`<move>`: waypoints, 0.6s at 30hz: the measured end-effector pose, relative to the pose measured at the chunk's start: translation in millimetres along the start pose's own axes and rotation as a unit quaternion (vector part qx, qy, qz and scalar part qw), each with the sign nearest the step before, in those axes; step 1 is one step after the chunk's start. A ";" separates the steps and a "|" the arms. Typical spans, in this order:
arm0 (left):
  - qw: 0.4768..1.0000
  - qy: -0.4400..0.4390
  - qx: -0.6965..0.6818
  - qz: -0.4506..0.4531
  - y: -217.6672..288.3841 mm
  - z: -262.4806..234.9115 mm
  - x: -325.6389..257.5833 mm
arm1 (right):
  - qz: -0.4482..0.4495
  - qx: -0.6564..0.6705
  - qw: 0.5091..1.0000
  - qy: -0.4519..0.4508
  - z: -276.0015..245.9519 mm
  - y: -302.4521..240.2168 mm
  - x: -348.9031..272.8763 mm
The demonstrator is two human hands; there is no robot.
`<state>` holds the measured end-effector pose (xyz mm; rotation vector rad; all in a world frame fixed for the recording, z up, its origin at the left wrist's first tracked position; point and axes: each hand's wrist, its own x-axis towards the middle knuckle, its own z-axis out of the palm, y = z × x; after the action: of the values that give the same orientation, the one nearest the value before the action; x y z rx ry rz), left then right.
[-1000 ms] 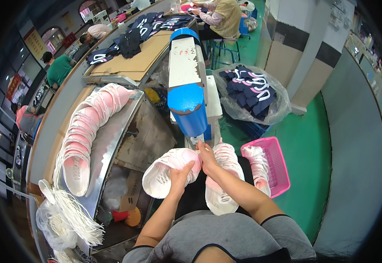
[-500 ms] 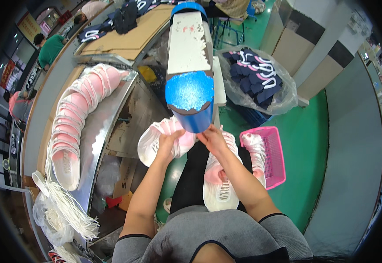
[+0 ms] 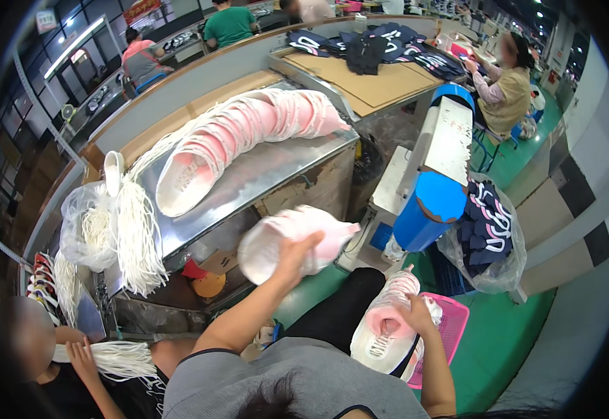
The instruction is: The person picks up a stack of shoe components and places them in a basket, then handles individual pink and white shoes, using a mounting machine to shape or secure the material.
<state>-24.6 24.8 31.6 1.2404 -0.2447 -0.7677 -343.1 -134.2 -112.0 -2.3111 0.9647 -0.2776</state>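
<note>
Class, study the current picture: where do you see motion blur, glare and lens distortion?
Head view: the pink-and-white shoe upper in the left hand is smeared, probably motion blur; head view: the metal tabletop carries pale glare; head view: the grey partition bows in a fisheye curve, and the picture's corners go black.

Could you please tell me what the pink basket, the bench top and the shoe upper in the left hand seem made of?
Pink basket: probably moulded plastic, semi-glossy, given its perforated wall. Bench top: bare sheet metal, judging by its silvery, streaky shine. Shoe upper: perhaps matte fabric, showing no gloss, but blur leaves this open.
</note>
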 end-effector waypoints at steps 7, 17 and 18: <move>0.760 0.367 0.243 0.477 96.9 -132.2 -15.6 | 0.011 -0.185 0.978 -0.098 7.1 -18.4 -7.2; 0.790 0.341 0.279 0.426 121.1 -274.9 220.2 | 0.118 0.113 0.985 -0.061 -28.8 -11.5 -17.1; 0.812 0.305 0.287 0.407 129.9 -278.2 222.6 | 0.143 0.239 0.960 -0.003 -31.4 -12.9 -18.9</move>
<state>344.7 107.4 5.3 1.6879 -0.4519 0.5090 -361.9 -128.2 -78.5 -1.7111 1.0777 -0.3395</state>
